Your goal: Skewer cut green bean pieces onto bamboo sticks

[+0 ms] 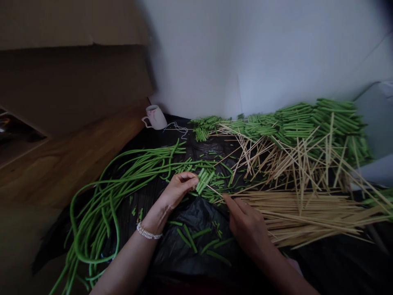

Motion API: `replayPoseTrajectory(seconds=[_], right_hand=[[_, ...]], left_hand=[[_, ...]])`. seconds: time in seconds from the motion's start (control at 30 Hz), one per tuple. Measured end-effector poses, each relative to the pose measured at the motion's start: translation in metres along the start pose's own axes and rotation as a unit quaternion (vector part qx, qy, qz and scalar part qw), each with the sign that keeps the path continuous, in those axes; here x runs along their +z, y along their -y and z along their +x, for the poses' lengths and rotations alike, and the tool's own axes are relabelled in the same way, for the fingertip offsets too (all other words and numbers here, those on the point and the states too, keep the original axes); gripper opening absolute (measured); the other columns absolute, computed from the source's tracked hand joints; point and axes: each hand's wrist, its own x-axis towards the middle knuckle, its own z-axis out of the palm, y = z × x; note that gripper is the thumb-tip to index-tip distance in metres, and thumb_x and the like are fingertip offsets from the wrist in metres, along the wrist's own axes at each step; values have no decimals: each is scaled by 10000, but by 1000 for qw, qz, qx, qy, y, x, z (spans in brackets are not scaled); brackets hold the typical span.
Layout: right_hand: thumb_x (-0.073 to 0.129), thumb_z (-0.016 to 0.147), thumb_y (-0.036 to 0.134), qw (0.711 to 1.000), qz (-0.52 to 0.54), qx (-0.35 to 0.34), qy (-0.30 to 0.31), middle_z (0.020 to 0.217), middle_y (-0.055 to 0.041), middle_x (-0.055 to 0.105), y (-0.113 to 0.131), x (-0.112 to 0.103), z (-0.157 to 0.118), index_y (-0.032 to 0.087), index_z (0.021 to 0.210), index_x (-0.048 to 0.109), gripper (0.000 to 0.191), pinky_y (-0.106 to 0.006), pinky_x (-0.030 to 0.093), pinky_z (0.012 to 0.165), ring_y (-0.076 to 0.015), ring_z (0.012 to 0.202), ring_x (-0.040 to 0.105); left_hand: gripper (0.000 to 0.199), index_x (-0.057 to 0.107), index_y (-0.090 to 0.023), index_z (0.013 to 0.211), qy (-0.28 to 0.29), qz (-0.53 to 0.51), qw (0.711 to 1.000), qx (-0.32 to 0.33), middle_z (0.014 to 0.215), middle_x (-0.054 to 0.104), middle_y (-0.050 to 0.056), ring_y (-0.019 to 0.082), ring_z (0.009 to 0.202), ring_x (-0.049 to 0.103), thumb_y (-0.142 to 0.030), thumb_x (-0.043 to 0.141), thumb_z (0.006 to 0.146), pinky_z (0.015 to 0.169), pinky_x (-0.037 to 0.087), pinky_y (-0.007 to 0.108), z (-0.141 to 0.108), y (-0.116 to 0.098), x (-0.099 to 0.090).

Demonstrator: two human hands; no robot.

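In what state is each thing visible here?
Left hand: pinching green pieces
Green pieces: side by side on the stick
Right hand: holding the stick
Stick: bare near the right hand
Long beans: curved, loosely heaped
Skewered beans: piled in a row
Bare sticks: piled
Loose cuttings: scattered
Mug: standing
Bracelet: worn
Black sheet: wrinkled

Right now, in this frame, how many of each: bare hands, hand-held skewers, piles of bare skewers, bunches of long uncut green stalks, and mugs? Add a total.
Bare hands: 2, left hand and right hand
Hand-held skewer: 1
Pile of bare skewers: 1
Bunch of long uncut green stalks: 1
Mug: 1
Total: 6
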Motion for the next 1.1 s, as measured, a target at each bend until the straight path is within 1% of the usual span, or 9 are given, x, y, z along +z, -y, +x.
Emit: replayPoseTrajectory(seconds=[0.13,0.23,0.33,0.43,0.53,0.63,0.73,0.87,1.1], right_hand=[[398,850,47,1000,-2,-16,2,740,-27,652,0,1,-1,126,1160,599,378,-264,413,554,-131,600,589],[389,849,36,1000,0,-22,2,750,-30,657,-1,1,-1,120,1144,604,374,-267,417,560,-135,599,592],[396,852,40,1000,0,-13,3,763,-31,663,-4,0,0,127,1140,608,368,-261,421,568,-136,613,596],[414,866,61,1000,-10,8,-23,811,-42,680,-10,-2,2,125,1148,610,349,-256,424,590,-142,654,610],[420,877,75,999,-14,22,-36,808,-39,681,-15,-2,3,124,1154,614,341,-256,422,602,-148,662,612],[421,884,82,999,-7,22,-32,791,-37,675,-16,-2,3,119,1143,624,331,-255,419,600,-152,664,613],[425,889,90,999,-5,20,-34,779,-34,672,-15,-1,2,115,1128,633,318,-256,411,589,-152,646,608],[420,891,96,999,-11,24,-32,781,-30,676,-15,0,2,122,1125,637,320,-259,399,576,-152,633,603],[428,886,90,999,-8,14,-34,769,-28,673,-15,0,1,115,1124,638,318,-268,404,572,-152,627,606]], left_hand=[[204,708,-134,738,70,87,994,-4,677,678,40,106,595,579,-308,783,663,561,424,206,-2,1,-1],[207,694,-134,704,82,116,990,-2,648,675,48,123,587,593,-330,759,689,536,432,211,-3,1,0],[262,718,-151,849,49,119,992,19,666,684,37,129,572,598,-344,764,678,548,453,226,-1,-2,-1],[314,720,-156,945,-52,162,982,81,699,703,50,151,608,619,-390,701,737,596,464,250,2,-9,-9],[224,743,-158,832,-148,266,941,149,754,715,63,171,678,619,-355,702,733,667,455,268,5,-11,-21],[133,746,-186,799,-152,382,891,190,827,713,57,193,768,620,-289,691,735,748,438,293,7,-8,-29],[118,729,-194,806,-147,506,822,218,827,689,50,200,804,602,-244,627,776,780,426,313,8,-5,-35],[162,702,-183,808,-190,605,742,215,801,664,53,208,800,582,-264,562,818,797,419,331,8,-9,-43],[298,675,-187,749,-223,666,696,149,801,644,72,230,805,574,-432,533,840,740,407,330,4,-15,-50]])
